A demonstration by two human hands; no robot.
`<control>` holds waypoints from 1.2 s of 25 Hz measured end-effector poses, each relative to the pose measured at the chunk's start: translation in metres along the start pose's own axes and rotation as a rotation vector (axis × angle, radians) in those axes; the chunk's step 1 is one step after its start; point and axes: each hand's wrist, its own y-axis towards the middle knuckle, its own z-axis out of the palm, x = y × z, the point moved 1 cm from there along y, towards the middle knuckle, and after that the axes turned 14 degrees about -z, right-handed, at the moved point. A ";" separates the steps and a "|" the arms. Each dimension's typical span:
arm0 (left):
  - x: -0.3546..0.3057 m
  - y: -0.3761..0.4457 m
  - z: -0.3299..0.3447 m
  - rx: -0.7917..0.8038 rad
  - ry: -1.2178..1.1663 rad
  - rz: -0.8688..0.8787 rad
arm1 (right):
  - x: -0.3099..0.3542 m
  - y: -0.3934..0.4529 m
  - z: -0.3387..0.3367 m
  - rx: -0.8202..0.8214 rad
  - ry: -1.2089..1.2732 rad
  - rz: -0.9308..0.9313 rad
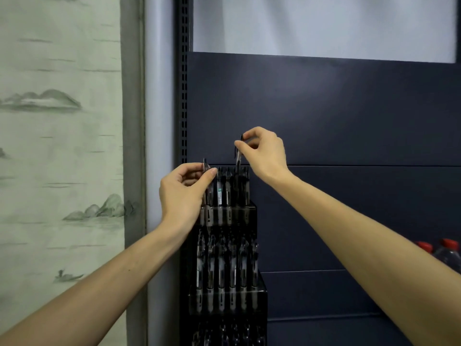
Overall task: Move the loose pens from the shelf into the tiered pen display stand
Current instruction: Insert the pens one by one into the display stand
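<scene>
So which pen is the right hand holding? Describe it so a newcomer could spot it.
Find the black tiered pen display stand against the dark blue shelf back panel. In its top tier, at the right end, one pen sticks up above the row, tilted, its top pinched by the right hand.

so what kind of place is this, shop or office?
Probably a shop, stationery aisle: a dark slotted metal shelving upright with navy back panels, a black tiered pen display stand full of pens, and red-capped clear plastic bottles on the shelf alongside.
</scene>
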 end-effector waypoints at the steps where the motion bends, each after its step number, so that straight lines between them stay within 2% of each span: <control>1: 0.000 0.000 0.001 0.000 0.010 0.000 | -0.001 -0.002 0.001 0.056 -0.053 -0.016; 3: 0.001 0.000 0.001 -0.004 0.034 0.004 | -0.003 -0.005 0.002 0.119 -0.128 -0.017; 12: 0.009 -0.001 -0.004 0.012 0.026 -0.031 | -0.009 -0.005 -0.005 0.026 -0.061 0.114; 20: 0.014 0.000 -0.016 0.007 0.025 -0.046 | -0.003 -0.006 -0.002 0.051 -0.099 0.097; 25: 0.015 0.002 -0.019 0.005 0.026 -0.048 | -0.001 -0.015 0.006 0.161 -0.142 0.075; 28: 0.017 0.001 -0.021 -0.002 0.027 -0.055 | -0.002 -0.018 0.013 0.337 -0.247 0.094; 30: 0.017 0.002 -0.021 -0.005 0.031 -0.064 | -0.005 -0.020 0.014 0.363 -0.227 0.129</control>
